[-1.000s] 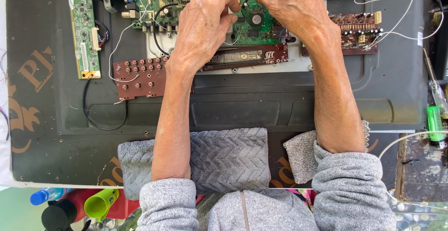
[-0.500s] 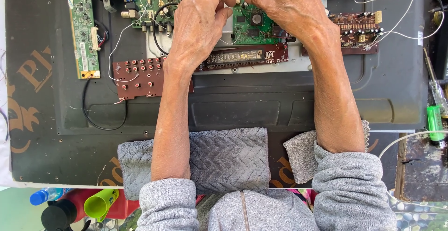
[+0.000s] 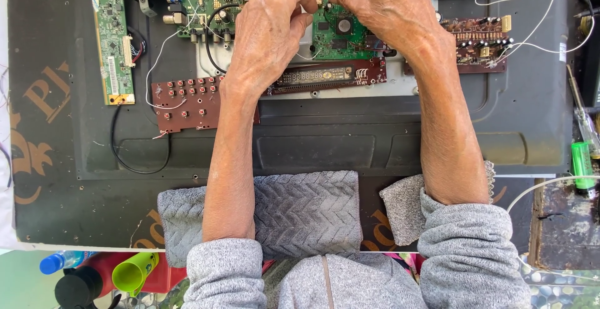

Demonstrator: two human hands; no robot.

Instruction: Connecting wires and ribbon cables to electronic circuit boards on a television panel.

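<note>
1. Across most of the view lies a dark TV back panel (image 3: 312, 140), flat, carrying all the boards.
2. Along the panel's near edge a grey knit cloth (image 3: 306, 212) is spread, and both forearms pass over it.
3. At the far edge, left of the middle, sits a green main board (image 3: 206, 3) with a black cable looping off it.
4. Near the far left corner a narrow green board (image 3: 112, 49) stands lengthwise, apart from the others.
5. Just nearer than the main board is a brown button board (image 3: 187, 99), partly under the left wrist.
6. At the middle lies a long brown display board (image 3: 325, 76), between the two wrists.
7. Toward the far right corner a brown board (image 3: 481, 43) has white wires running off it.
8. Left hand (image 3: 269, 34): grip pinched, fingertips meeting the right hand's over a small green board (image 3: 340, 34); what it pinches is too small to tell.
9. Right hand (image 3: 381, 6): grip likewise pinched at the same spot on that board's far edge.
10. Off the right edge lie a screwdriver (image 3: 581, 112) and a green lighter (image 3: 582, 165).
</note>
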